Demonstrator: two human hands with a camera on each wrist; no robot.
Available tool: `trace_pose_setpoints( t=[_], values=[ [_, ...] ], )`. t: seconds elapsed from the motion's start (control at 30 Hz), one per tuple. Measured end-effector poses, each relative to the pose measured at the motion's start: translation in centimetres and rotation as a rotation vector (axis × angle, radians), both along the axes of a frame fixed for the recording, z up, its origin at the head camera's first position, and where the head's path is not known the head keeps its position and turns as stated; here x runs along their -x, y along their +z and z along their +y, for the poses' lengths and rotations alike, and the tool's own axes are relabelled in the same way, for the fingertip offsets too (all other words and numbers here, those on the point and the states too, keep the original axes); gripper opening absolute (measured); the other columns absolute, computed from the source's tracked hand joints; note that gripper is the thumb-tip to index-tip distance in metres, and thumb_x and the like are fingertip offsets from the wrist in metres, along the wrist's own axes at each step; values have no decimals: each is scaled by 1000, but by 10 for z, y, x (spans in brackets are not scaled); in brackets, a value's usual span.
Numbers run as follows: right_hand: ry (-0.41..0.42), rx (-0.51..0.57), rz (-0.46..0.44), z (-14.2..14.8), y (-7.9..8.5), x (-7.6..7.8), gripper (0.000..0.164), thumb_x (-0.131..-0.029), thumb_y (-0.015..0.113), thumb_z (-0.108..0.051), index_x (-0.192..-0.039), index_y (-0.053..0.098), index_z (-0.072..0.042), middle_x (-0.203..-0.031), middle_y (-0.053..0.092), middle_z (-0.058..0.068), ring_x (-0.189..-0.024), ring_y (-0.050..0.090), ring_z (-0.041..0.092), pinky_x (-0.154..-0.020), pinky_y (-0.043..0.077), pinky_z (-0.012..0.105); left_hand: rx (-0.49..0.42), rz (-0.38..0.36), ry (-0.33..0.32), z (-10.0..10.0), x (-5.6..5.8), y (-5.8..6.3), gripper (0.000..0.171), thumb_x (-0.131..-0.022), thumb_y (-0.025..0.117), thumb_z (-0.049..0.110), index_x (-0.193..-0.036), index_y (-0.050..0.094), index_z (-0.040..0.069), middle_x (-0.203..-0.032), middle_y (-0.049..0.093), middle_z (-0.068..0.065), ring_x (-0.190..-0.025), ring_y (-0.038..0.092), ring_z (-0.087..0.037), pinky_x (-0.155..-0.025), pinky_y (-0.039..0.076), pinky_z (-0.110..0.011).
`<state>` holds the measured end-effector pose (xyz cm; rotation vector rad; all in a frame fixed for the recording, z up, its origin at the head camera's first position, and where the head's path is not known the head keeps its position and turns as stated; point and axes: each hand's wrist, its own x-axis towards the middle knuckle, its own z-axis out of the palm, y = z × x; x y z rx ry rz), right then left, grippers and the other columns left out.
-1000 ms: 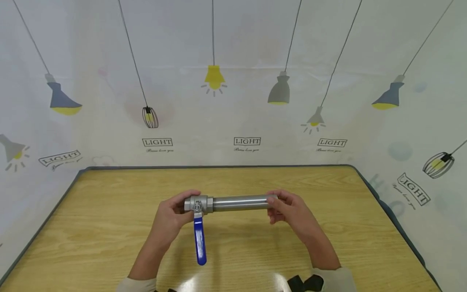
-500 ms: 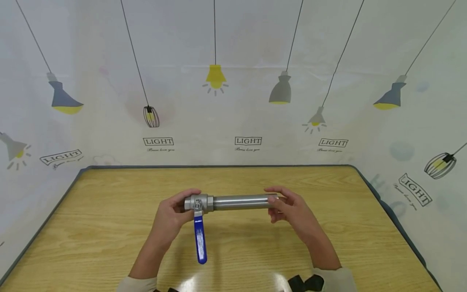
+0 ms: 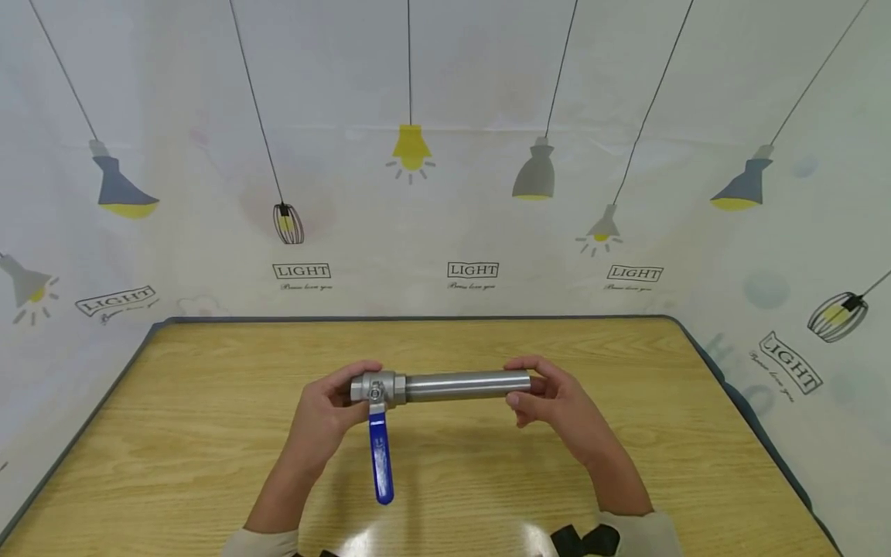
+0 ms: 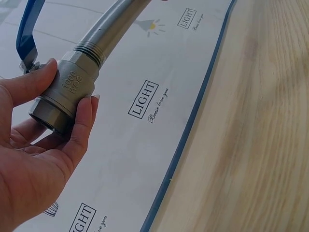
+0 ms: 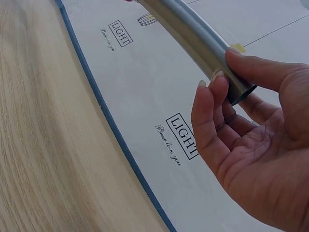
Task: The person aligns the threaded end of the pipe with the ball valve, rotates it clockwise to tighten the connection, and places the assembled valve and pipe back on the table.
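Observation:
A steel ball valve [image 3: 379, 389] with a blue lever handle [image 3: 380, 458] is held up over the table, the lever pointing toward me. My left hand [image 3: 326, 414] grips the valve body, thumb on one side and fingers round the other. From the valve a straight steel pipe [image 3: 466, 385] runs to the right, with a few threads showing at the joint in the left wrist view. My right hand [image 3: 557, 402] pinches the pipe's free end between thumb and fingers. In the right wrist view the thumb lies along the pipe [image 5: 203, 43], close to its open end.
Beneath the hands lies a wood-grain table [image 3: 209, 433] with a dark blue edging. A white wall sheet [image 3: 390, 224] printed with lamps and lettering surrounds its back and sides. Black straps [image 3: 585, 540] show by the right sleeve.
My right thumb has slid down off the front of the pipe to its lower side, leaving the end in sight. The right forefinger reaches a little further left. Left hand and valve stay nearly still.

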<state>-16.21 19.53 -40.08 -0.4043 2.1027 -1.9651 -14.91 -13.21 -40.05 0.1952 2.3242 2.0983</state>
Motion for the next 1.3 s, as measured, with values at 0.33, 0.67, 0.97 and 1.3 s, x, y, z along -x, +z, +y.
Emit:
trace_pose_setpoints(
  t=[0.33,0.67,0.97,1.3],
  values=[
    [10,8,-1,1,0,0,44,-93,65,-16,-131,49,0,-84,60,4,-70,59,12,-69,56,32,7,16,-5,0,0,0,43,-80,68,-8,-121,64,3,-112,61,-17,-91,61,-20,-77,54,-27],
    [14,29,-2,0,0,0,41,-93,65,-16,-128,51,1,-81,60,3,-69,58,11,-67,56,30,-1,25,-13,-1,0,-2,44,-79,68,-9,-122,63,2,-112,60,-17,-91,60,-21,-77,54,-27],
    [20,20,12,2,0,0,40,-96,62,-17,-128,50,4,-83,61,3,-71,59,11,-67,56,30,-5,31,-16,0,0,-2,44,-79,68,-9,-121,64,1,-111,61,-16,-90,61,-20,-76,54,-27],
    [4,2,-22,1,1,1,41,-97,61,-24,-127,52,3,-84,60,5,-72,59,12,-69,56,31,6,32,-14,1,-1,-1,44,-79,69,-8,-121,64,2,-111,60,-17,-91,61,-21,-77,54,-26]
  ],
)
